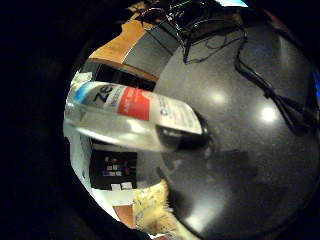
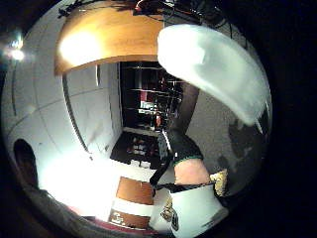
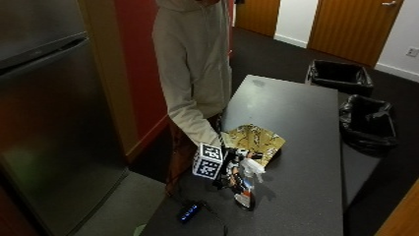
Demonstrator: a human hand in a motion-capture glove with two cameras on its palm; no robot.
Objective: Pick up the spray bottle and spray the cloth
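While gripped around the upper body by the gloved hand (image 3: pixel 230 164), bottle (image 3: pixel 246 183) sits tilted over the dark table (image 3: pixel 294 128), base at about 6 o'clock from the hand and close to or resting on the surface; cannot tell which from the outside view. Looks curled round the bottle rather than spread flat, though individual fingers stay hard to make out. White nozzle (image 3: pixel 252 166) shows at roughly 3 o'clock of the hand, pointing toward the table's far side. Shows up close in the little-finger palm view as a clear body (image 1: pixel 135 117) with a red and white label, lying across the palm, dark table beyond. Fills a large share of the thumb palm view as a pale blurred shape (image 2: pixel 213 67), so close to that palm. Lies crumpled just beyond the hand, at about 1 o'clock, yellow patterned cloth (image 3: pixel 254 139), near the bottle but apparently not touching it. Judged progress: pick-up seemingly under way or just done, with grasp made and bottle tipped. Left to do: aim nozzle at cloth and squeeze the trigger; no sign of mist or wet patch visible.
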